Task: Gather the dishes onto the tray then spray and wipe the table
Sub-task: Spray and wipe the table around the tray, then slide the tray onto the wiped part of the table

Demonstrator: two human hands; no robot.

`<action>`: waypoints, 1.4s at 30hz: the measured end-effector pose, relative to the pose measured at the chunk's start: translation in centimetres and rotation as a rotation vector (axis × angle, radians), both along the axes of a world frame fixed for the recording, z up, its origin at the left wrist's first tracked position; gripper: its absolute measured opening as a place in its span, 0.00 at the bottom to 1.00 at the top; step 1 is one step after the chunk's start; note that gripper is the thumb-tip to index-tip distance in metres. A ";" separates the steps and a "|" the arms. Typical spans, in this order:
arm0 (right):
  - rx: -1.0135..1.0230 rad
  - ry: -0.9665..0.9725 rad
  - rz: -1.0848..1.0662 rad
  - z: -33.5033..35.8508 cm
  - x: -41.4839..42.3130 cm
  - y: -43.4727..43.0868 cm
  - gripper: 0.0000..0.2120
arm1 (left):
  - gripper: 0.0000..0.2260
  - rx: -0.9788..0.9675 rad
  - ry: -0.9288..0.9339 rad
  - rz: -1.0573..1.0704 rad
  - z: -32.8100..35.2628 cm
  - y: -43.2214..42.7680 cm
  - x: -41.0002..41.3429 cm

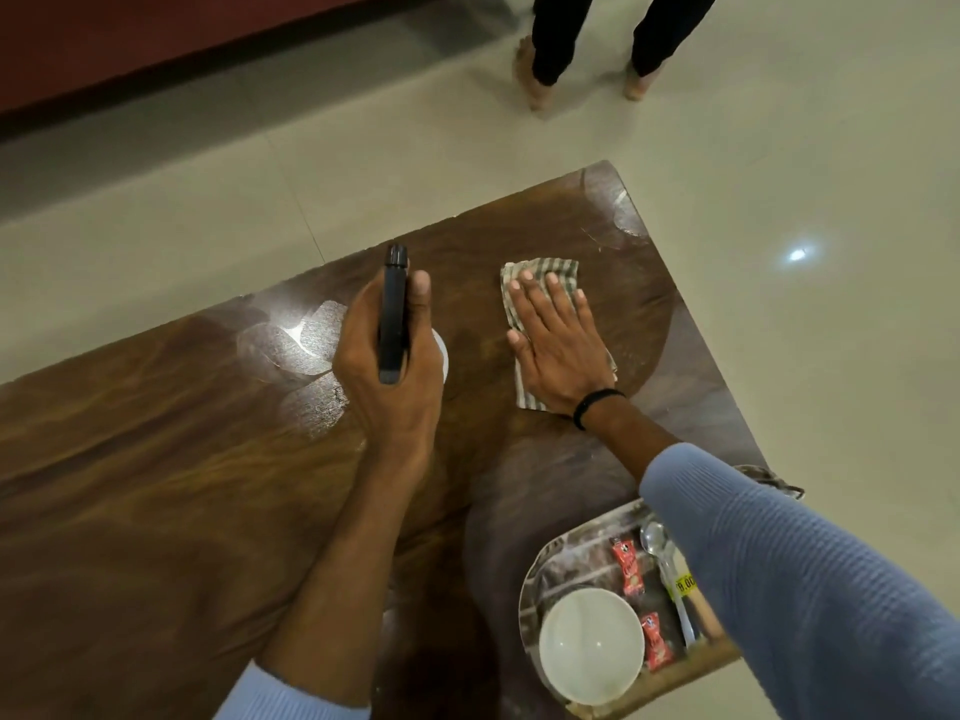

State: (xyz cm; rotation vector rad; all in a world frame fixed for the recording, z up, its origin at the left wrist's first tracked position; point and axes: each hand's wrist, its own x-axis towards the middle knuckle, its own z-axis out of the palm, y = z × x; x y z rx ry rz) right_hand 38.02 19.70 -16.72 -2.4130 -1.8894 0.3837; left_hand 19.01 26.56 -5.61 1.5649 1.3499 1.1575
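Note:
My left hand (387, 366) grips a spray bottle (393, 309) with a black head over the middle of the brown wooden table (156, 459); the white bottle body peeks out under my palm. My right hand (558, 345) lies flat, fingers spread, pressing a striped cloth (540, 272) onto the table's far right part. At the near right a metal tray (550, 558) holds a white plate (592, 644), a spoon (654, 540) and two red sachets (631, 566). My right sleeve hides part of the tray.
Wet shiny patches (296, 340) mark the table left of the bottle and near the far corner (618, 210). Another person's legs (556, 39) stand on the tiled floor beyond the table. The table's right edge runs beside the tray.

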 end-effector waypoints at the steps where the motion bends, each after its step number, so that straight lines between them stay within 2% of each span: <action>1: 0.004 0.001 -0.008 0.0 -0.1 0.0 0.28 | 0.24 0.014 -0.028 -0.011 -0.1 0.2 0.4; 4: -0.001 0.002 -0.028 -0.1 -0.3 -0.1 0.28 | 0.17 -0.018 -0.124 0.034 -0.7 -0.2 1.2; 7: -0.003 -0.002 -0.016 0.0 -0.2 -0.1 0.28 | 0.20 -0.057 -0.172 0.090 -1.4 -0.5 1.1; 10: -0.016 0.006 -0.010 0.2 -0.4 0.0 0.28 | 0.08 -0.058 -0.153 0.078 -1.8 -0.4 0.8; 11: -0.024 0.007 -0.006 0.3 -0.4 -0.1 0.28 | 0.07 -0.074 -0.131 0.082 -1.9 -0.5 0.6; 12: -0.032 0.008 0.004 0.4 -0.3 -0.1 0.28 | 0.10 -0.110 -0.118 0.094 -2.0 -0.6 0.3; 15: -0.067 0.042 0.023 1.3 0.2 0.0 0.27 | 0.28 -0.208 -0.021 0.121 -2.9 -0.8 -0.8; 17: -0.072 0.073 -0.009 2.6 0.4 -0.4 0.26 | 0.35 -0.269 0.059 0.091 -3.7 -1.2 -1.7; 20: 0.061 0.211 -0.136 5.6 1.3 -2.6 0.22 | 0.37 -0.363 0.168 0.074 -3.6 -3.1 -3.1; 23: 0.225 0.305 -0.281 10.1 3.8 -7.2 0.15 | 0.32 -0.392 0.194 0.077 -2.7 -7.4 -4.8; 25: 0.181 0.246 -0.407 12.9 6.2 -10.5 0.13 | 0.28 -0.426 0.184 0.072 -2.6 -10.3 -6.1; 27: 0.113 0.248 -0.560 14.9 9.6 -14.7 0.12 | 0.21 -0.560 0.237 0.049 -2.6 -13.6 -6.9; 29: 0.110 0.367 -0.758 15.8 12.7 -19.0 0.11 | 0.15 -0.740 0.352 0.007 -3.1 -17.1 -7.9; 32: 0.073 0.564 -1.006 15.0 16.0 -25.3 0.09 | 0.13 -0.971 0.281 -0.069 -3.8 -21.7 -8.6; 34: -0.018 0.696 -1.106 13.5 17.0 -28.6 0.11 | 0.09 -1.090 0.222 -0.088 -4.2 -23.4 -8.3; 38: -0.176 0.906 -1.186 10.9 15.9 -31.9 0.13 | 0.10 -1.187 0.226 -0.139 -4.4 -24.8 -7.3; 42: -0.240 1.020 -1.148 9.7 14.5 -32.6 0.10 | 0.11 -1.240 0.265 -0.181 -4.7 -24.6 -6.7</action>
